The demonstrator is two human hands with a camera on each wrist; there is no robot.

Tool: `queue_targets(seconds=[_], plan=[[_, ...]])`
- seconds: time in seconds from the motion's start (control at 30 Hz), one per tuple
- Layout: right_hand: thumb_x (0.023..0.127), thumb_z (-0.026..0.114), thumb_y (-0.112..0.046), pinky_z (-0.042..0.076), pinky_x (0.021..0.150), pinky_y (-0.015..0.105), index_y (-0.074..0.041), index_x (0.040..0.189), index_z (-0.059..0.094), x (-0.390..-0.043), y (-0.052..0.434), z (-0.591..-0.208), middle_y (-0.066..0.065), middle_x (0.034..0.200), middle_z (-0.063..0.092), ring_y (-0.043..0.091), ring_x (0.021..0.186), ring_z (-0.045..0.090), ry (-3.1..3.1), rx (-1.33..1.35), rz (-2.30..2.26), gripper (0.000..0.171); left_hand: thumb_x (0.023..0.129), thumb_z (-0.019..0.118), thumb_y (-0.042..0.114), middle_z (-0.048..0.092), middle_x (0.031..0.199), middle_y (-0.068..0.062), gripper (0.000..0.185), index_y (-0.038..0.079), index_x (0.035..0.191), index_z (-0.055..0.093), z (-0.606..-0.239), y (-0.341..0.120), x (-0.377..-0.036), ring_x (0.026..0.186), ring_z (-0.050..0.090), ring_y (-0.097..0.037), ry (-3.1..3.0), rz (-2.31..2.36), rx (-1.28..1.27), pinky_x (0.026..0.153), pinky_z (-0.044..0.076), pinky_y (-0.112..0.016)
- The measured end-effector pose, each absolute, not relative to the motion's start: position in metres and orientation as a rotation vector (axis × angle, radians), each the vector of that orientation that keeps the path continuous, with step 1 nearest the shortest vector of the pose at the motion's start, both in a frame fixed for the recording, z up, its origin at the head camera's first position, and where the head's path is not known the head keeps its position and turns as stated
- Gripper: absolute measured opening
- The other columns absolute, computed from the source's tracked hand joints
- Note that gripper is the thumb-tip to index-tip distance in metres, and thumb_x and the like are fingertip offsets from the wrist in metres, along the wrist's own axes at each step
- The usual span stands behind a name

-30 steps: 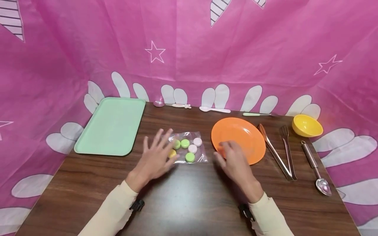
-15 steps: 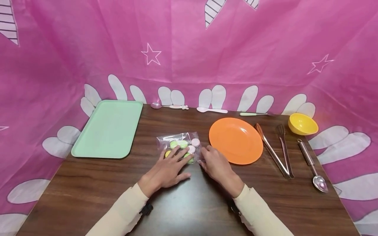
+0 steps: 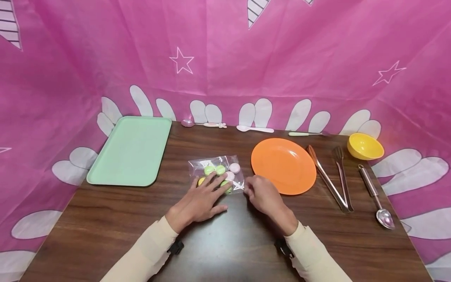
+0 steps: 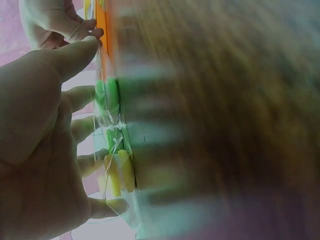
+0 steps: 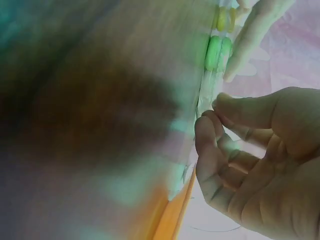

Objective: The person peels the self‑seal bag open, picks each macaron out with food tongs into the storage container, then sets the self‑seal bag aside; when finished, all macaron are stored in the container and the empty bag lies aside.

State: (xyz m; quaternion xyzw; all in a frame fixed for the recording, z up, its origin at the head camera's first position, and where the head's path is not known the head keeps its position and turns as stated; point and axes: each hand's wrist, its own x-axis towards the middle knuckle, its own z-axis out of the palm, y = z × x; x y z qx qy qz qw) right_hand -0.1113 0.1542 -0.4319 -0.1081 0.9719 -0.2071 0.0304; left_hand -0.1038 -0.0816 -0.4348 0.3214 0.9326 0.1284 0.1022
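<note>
A clear plastic bag [image 3: 195, 165] lies flat at mid-table, with several macarons inside: green [image 3: 209, 170], pink [image 3: 234, 168] and yellow [image 3: 201, 181]. My left hand [image 3: 201, 201] rests over the bag's near part, fingers straight and spread, covering some of the macarons. At the bag's right edge, my right hand [image 3: 266, 199] pinches the plastic between thumb and curled forefinger; the right wrist view shows the fingertips [image 5: 206, 131] meeting at the edge. Seen side-on in the left wrist view, the green macarons [image 4: 112, 95] stay inside the film.
An orange plate [image 3: 283, 166] lies right of the bag, beside metal tongs [image 3: 329, 186]. Farther right are a yellow bowl [image 3: 365, 147] and a metal scoop [image 3: 377, 201]. A green tray [image 3: 132, 152] lies left. Along the back are two spoons [image 3: 255, 129] and a green-handled utensil [image 3: 299, 134].
My left hand has moved right and come down onto the bag. From over the orange plate, my right hand has moved left to the bag's right edge and now pinches it.
</note>
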Motion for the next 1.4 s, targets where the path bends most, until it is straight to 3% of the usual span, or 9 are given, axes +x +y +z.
queue_targets(seconds=[0.1,0.33,0.43,0.57,0.7,0.83,1.13,1.27,1.4], plan=[[0.098,0.073,-0.011,0.048,0.071,0.034,-0.011,0.087,0.067,-0.112,0.158,-0.432,0.004,0.078,0.06,0.021,0.075,0.055,2.949,-0.205,-0.726,0.013,0.106,0.063,0.05,0.032,0.178,-0.002,0.068,0.029,0.166,0.041,-0.434,-0.082,-0.104,0.166,0.027,-0.038,2.75,0.377,0.945,0.123,0.028,-0.078],[0.096,0.067,-0.012,0.044,0.061,0.03,-0.011,0.089,0.063,-0.115,0.176,-0.446,0.005,0.076,0.058,0.021,0.071,0.054,2.908,-0.085,-0.879,0.008,0.106,0.063,0.048,0.031,0.178,-0.004,0.069,0.028,0.167,0.039,-0.436,-0.083,-0.103,0.166,0.026,-0.038,2.741,0.394,0.947,0.124,0.027,-0.078],[0.097,0.072,-0.016,0.05,0.069,0.031,-0.01,0.1,0.066,-0.115,0.173,-0.44,0.006,0.084,0.061,0.022,0.078,0.057,2.9,-0.088,-0.918,0.009,0.106,0.064,0.047,0.031,0.178,-0.004,0.069,0.028,0.167,0.04,-0.436,-0.082,-0.103,0.166,0.026,-0.039,2.739,0.404,0.94,0.123,0.027,-0.078],[0.096,0.08,-0.022,0.055,0.079,0.038,-0.006,0.115,0.066,-0.121,0.161,-0.429,0.01,0.096,0.065,0.025,0.086,0.058,2.949,-0.133,-0.86,0.028,0.106,0.064,0.048,0.03,0.179,-0.003,0.07,0.029,0.167,0.039,-0.435,-0.081,-0.104,0.166,0.025,-0.039,2.739,0.386,0.926,0.124,0.027,-0.078],[0.093,0.084,-0.024,0.055,0.074,0.04,-0.006,0.11,0.068,-0.133,0.146,-0.429,0.01,0.092,0.068,0.025,0.08,0.059,3.058,-0.187,-0.671,0.03,0.105,0.065,0.048,0.03,0.179,-0.002,0.07,0.029,0.167,0.038,-0.435,-0.08,-0.106,0.166,0.025,-0.039,2.75,0.362,0.926,0.123,0.029,-0.078],[0.096,0.079,-0.02,0.055,0.065,0.041,-0.006,0.1,0.071,-0.142,0.138,-0.429,0.01,0.084,0.07,0.026,0.073,0.062,3.125,-0.183,-0.555,0.016,0.105,0.065,0.047,0.03,0.179,-0.002,0.07,0.03,0.168,0.038,-0.434,-0.079,-0.107,0.167,0.024,-0.038,2.741,0.377,0.928,0.122,0.028,-0.079],[0.1,0.068,-0.019,0.052,0.065,0.041,-0.009,0.09,0.072,-0.147,0.154,-0.428,0.009,0.078,0.067,0.029,0.074,0.062,3.073,-0.023,-0.605,0.014,0.105,0.067,0.045,0.029,0.179,-0.001,0.071,0.031,0.168,0.037,-0.434,-0.081,-0.106,0.167,0.023,-0.037,2.716,0.407,0.899,0.121,0.026,-0.081],[0.1,0.072,-0.022,0.05,0.067,0.036,-0.009,0.098,0.071,-0.148,0.153,-0.426,0.008,0.083,0.066,0.026,0.077,0.06,3.019,-0.048,-0.669,0.013,0.105,0.067,0.045,0.028,0.18,-0.001,0.072,0.03,0.168,0.036,-0.433,-0.082,-0.106,0.167,0.022,-0.037,2.705,0.396,0.913,0.121,0.027,-0.082],[0.098,0.077,-0.027,0.052,0.07,0.038,-0.009,0.109,0.069,-0.157,0.141,-0.424,0.009,0.092,0.066,0.026,0.083,0.06,3.022,-0.114,-0.675,0.023,0.104,0.067,0.046,0.028,0.18,-0.002,0.072,0.03,0.168,0.037,-0.432,-0.083,-0.106,0.167,0.023,-0.037,2.706,0.373,0.926,0.12,0.028,-0.082]])
